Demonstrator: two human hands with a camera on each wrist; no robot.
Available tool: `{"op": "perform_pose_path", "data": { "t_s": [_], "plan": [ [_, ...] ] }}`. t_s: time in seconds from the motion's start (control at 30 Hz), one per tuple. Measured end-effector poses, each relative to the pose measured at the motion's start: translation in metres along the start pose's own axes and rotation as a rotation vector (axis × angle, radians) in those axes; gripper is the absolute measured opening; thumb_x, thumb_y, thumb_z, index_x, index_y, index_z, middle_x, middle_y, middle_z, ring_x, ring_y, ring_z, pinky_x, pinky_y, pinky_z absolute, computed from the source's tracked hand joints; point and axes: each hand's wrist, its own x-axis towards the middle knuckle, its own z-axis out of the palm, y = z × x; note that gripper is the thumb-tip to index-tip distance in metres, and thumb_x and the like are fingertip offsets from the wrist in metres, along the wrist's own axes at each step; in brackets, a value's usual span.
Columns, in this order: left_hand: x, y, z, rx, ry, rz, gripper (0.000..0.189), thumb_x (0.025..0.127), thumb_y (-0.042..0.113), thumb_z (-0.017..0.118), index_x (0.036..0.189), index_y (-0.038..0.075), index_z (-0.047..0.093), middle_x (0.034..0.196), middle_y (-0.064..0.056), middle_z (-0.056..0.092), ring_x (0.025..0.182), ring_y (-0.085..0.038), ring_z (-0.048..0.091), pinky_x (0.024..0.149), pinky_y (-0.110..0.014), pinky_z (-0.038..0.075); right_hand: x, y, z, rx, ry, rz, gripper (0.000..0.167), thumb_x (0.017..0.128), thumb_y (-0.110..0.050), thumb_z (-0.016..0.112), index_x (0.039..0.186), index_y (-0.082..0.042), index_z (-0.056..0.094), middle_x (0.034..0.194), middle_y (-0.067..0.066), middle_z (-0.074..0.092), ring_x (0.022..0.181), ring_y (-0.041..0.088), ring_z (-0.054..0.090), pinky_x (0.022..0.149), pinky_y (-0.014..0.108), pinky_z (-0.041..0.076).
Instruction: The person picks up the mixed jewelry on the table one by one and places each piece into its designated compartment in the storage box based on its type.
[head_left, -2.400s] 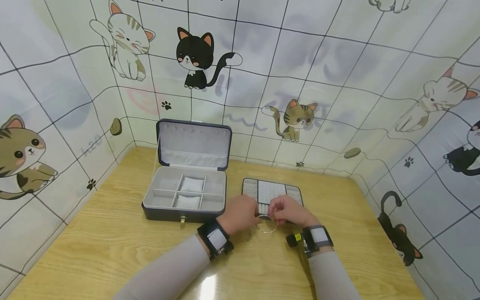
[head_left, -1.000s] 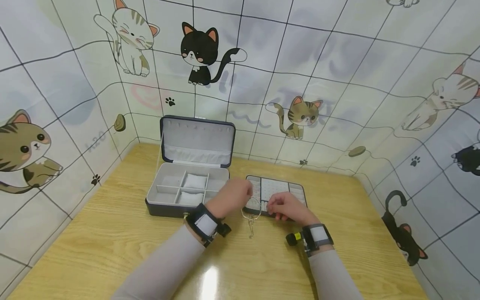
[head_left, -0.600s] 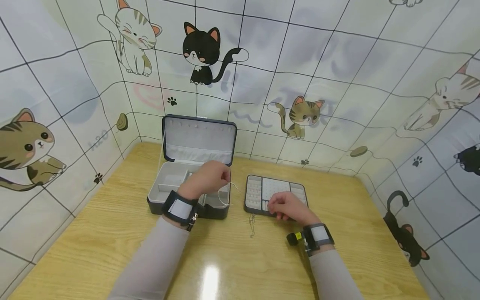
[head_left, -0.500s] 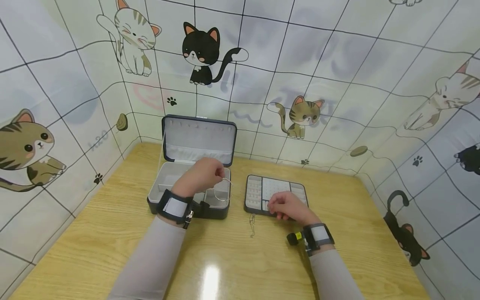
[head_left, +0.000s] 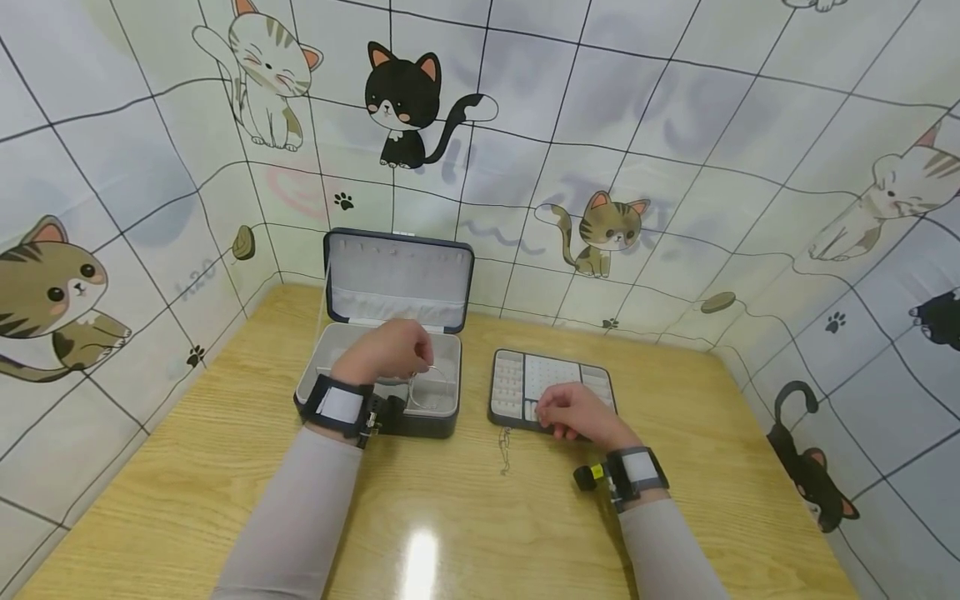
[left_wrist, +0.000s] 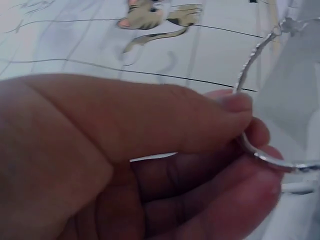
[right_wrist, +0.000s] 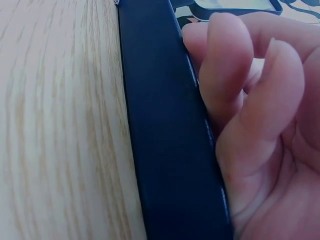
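My left hand (head_left: pixel 392 350) is over the right part of the open jewelry box (head_left: pixel 422 427). Between its thumb and fingers it pinches a thin silver bangle (left_wrist: pixel 300 168), which hangs above the box's right-hand compartments. The left wrist view shows the thumb pressing it against the curled fingers. My right hand (head_left: pixel 576 412) rests at the front edge of a shallow jewelry tray (head_left: pixel 551 375), fingers loosely curled with nothing in them. Seen from the right wrist, those fingers (right_wrist: pixel 235 70) lie along the tray's dark rim.
A fine silver chain (head_left: pixel 505 454) lies on the wooden table (head_left: pixel 480 533) in front of the tray. The box's lid (head_left: pixel 397 279) stands upright at the back. A cat-patterned cloth (head_left: pixel 510 167) surrounds the table behind and at both sides.
My left hand has carried the bangle leftward from the tray to above the box. The chain now lies apart from it on the table. My right hand has stayed by the tray lately.
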Motion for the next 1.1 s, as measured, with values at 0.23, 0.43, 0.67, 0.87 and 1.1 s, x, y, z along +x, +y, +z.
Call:
{"op": "perform_pose_path", "data": {
  "t_s": [0.23, 0.43, 0.67, 0.87, 1.1],
  "plan": [
    [0.013, -0.003, 0.021, 0.058, -0.092, 0.028, 0.015, 0.09, 0.004, 0.073, 0.078, 0.013, 0.072, 0.066, 0.001, 0.064, 0.06, -0.013, 0.059, 0.058, -0.028, 0.046, 0.0, 0.001, -0.001, -0.004, 0.0, 0.005, 0.011, 0.098, -0.019, 0.07, 0.099, -0.009, 0.074, 0.087, 0.007, 0.074, 0.062, 0.016, 0.064, 0.055, 0.026, 0.051],
    [0.019, -0.004, 0.03, 0.087, -0.127, 0.017, 0.011, 0.09, 0.002, 0.072, 0.081, 0.008, 0.077, 0.064, 0.0, 0.064, 0.057, -0.013, 0.058, 0.054, -0.027, 0.046, 0.002, 0.003, -0.001, -0.006, 0.006, -0.002, 0.01, 0.099, -0.018, 0.069, 0.097, -0.011, 0.075, 0.088, 0.006, 0.074, 0.062, 0.015, 0.064, 0.055, 0.026, 0.051],
    [0.019, -0.002, 0.032, 0.077, -0.158, 0.014, 0.01, 0.092, 0.004, 0.073, 0.083, 0.006, 0.078, 0.062, 0.0, 0.064, 0.055, -0.013, 0.057, 0.054, -0.027, 0.046, 0.001, 0.002, 0.0, -0.014, 0.013, -0.002, 0.014, 0.102, -0.021, 0.068, 0.098, -0.009, 0.074, 0.087, 0.006, 0.073, 0.062, 0.015, 0.064, 0.055, 0.025, 0.051],
    [0.02, -0.001, 0.033, 0.055, -0.151, -0.004, 0.01, 0.092, 0.004, 0.073, 0.084, 0.006, 0.078, 0.065, -0.002, 0.066, 0.057, -0.015, 0.059, 0.056, -0.028, 0.047, 0.001, 0.002, -0.001, -0.006, 0.014, -0.012, 0.015, 0.101, -0.021, 0.068, 0.1, -0.007, 0.074, 0.087, 0.008, 0.072, 0.062, 0.016, 0.064, 0.054, 0.026, 0.051],
    [0.021, -0.002, 0.034, 0.058, -0.141, -0.005, 0.01, 0.091, 0.004, 0.07, 0.085, 0.006, 0.078, 0.066, -0.002, 0.066, 0.059, -0.015, 0.059, 0.055, -0.028, 0.046, 0.001, 0.003, -0.001, 0.011, 0.007, -0.012, 0.015, 0.101, -0.02, 0.069, 0.1, -0.006, 0.074, 0.087, 0.008, 0.072, 0.061, 0.015, 0.063, 0.053, 0.025, 0.051]
  ]
}}
